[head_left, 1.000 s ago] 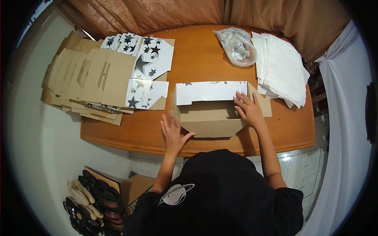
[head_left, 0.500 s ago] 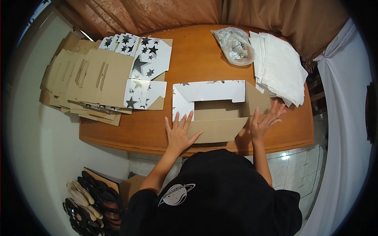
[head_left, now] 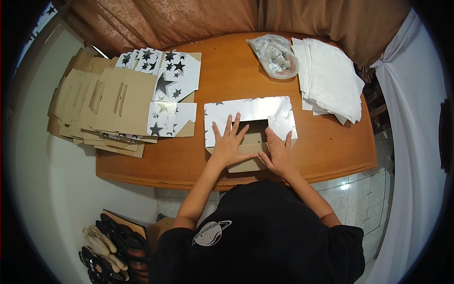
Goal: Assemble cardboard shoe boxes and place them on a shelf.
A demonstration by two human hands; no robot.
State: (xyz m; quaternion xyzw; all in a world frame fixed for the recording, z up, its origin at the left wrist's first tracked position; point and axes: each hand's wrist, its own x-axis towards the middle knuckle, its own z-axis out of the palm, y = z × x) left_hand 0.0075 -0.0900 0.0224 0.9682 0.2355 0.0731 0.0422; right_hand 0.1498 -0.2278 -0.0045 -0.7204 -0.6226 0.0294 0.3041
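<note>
Uneven pressure could buckle the box (head_left: 249,110)

It sits on the bench (head_left: 333,154), near the front edge. The left hand (head_left: 228,147) spreads across its left side; the right hand (head_left: 280,155), thumb apart, lies over the right flap (head_left: 283,125). Lopsided pushing might crease the front panel (head_left: 247,165); the fingers partly hide its fold.

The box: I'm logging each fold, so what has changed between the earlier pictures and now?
The box's left flap, then its right flap, folded inward; the right one stuck out rightward before. The right hand came in leftward from beside the box onto that flap. The left hand shifted rightward and farther over the box. The cardboard stack, bag and white sheets stayed put.
</note>
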